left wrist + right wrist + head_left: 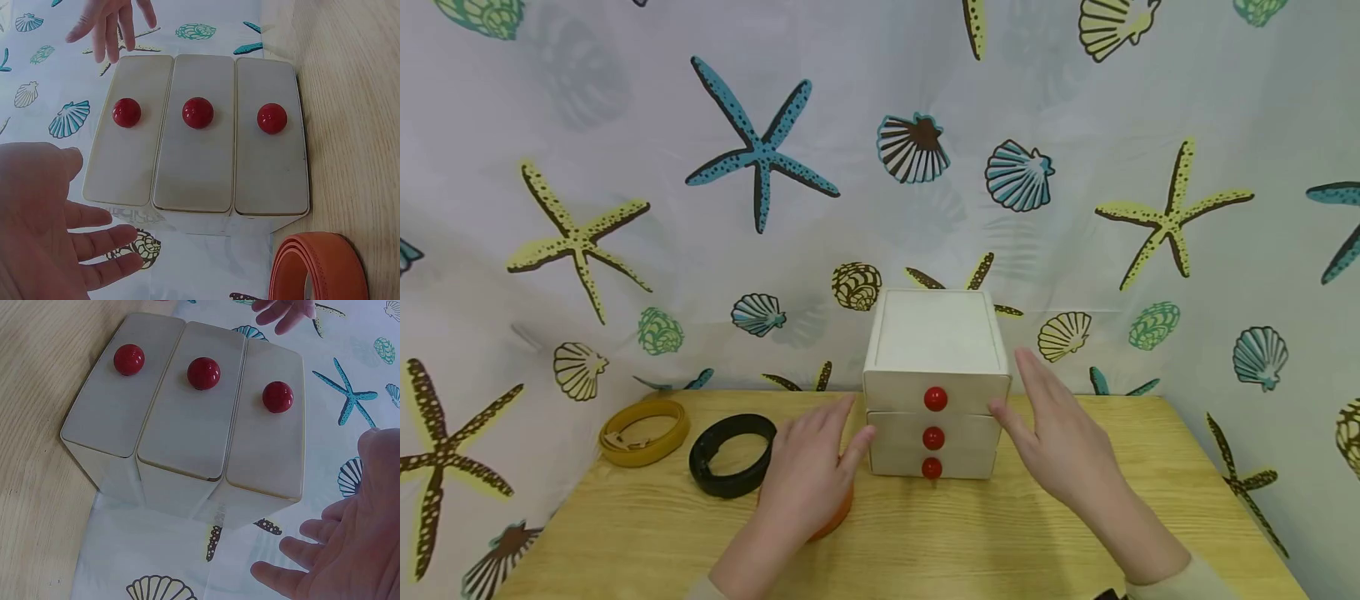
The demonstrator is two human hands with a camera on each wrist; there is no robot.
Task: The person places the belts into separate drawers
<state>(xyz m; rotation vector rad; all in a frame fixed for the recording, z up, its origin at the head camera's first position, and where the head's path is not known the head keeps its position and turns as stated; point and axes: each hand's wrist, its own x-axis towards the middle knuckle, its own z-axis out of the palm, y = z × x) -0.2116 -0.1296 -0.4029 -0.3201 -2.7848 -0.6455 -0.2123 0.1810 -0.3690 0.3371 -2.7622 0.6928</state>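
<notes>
A white three-drawer box (936, 333) stands on the wooden table, a round red knob (935, 398) on each drawer front. Its three drawers sit flush in both wrist views. My left hand (812, 467) hovers just off the box's left side with fingers extended, holding nothing. On the other side, my right hand (1063, 437) is raised with straight fingers, its thumb close to the top drawer's right edge. A coiled orange belt (337, 269) lies to the left of the box, mostly hidden behind my left hand in the head view.
Left of the box lie a coiled black belt (730, 486) and a coiled mustard-yellow belt (643, 455). A white curtain (850, 67) printed with starfish and shells encloses the table (647, 542) at the back and both sides.
</notes>
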